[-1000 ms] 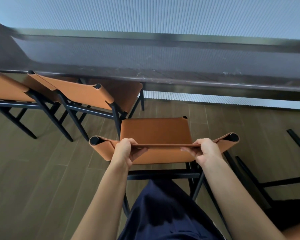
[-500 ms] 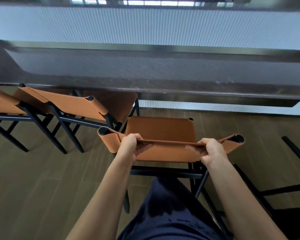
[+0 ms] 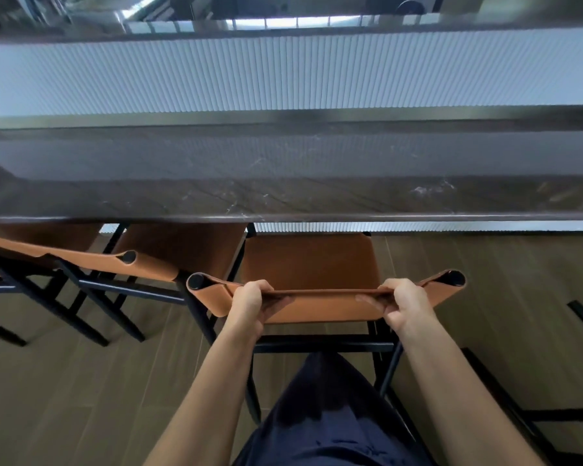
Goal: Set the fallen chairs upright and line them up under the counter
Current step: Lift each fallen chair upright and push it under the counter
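Note:
An upright chair (image 3: 308, 260) with a tan leather seat and black frame stands in front of me, its seat's far edge just under the dark stone counter (image 3: 283, 196). My left hand (image 3: 249, 306) grips the top edge of its leather backrest near the left post. My right hand (image 3: 403, 306) grips the same backrest edge near the right post. To its left a second tan chair (image 3: 155, 264) stands upright with its seat under the counter, and a third one (image 3: 17, 243) shows at the far left edge.
Black legs of another chair (image 3: 519, 408) lie low on the wood floor at the lower right. A ribbed white panel (image 3: 283, 75) rises behind the counter. My dark trouser leg (image 3: 323, 418) is right behind the held chair.
The held chair has moved forward toward the counter and closer to the chair on its left. Its seat's far edge now reaches the counter's rim. Both hands kept their grip.

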A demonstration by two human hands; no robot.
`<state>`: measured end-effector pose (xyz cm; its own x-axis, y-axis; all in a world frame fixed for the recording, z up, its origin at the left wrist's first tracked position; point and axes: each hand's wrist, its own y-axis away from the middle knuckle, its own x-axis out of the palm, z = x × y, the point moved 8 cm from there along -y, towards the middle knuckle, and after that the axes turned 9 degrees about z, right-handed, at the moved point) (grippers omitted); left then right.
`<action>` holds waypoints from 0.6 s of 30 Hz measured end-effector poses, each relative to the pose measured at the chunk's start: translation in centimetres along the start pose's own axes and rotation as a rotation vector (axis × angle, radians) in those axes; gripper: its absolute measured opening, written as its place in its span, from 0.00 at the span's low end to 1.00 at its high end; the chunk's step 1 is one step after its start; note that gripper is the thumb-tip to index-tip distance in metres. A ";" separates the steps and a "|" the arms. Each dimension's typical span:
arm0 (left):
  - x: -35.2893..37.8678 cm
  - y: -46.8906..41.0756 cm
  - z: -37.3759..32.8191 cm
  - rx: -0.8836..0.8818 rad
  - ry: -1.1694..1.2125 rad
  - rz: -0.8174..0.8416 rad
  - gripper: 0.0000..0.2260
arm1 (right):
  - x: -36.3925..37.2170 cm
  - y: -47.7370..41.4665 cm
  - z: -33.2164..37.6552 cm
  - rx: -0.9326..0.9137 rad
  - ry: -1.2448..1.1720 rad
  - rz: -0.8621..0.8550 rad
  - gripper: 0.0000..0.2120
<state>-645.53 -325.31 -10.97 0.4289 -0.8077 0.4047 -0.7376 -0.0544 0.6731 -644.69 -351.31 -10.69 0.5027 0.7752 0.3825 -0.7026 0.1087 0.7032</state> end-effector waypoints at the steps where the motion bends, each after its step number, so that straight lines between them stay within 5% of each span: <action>1: 0.1 -0.6 -0.4 0.007 0.005 -0.010 0.04 | 0.3 -0.5 0.4 -0.001 -0.011 0.003 0.06; 18: 6.4 -6.3 -8.6 0.038 -0.008 0.034 0.06 | 7.3 -6.4 7.4 0.051 0.055 0.039 0.12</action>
<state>-633.66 -325.08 -7.32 0.3988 -0.8142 0.4220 -0.7713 -0.0489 0.6345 -632.83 -350.97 -7.99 0.4459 0.8112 0.3783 -0.6939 0.0463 0.7186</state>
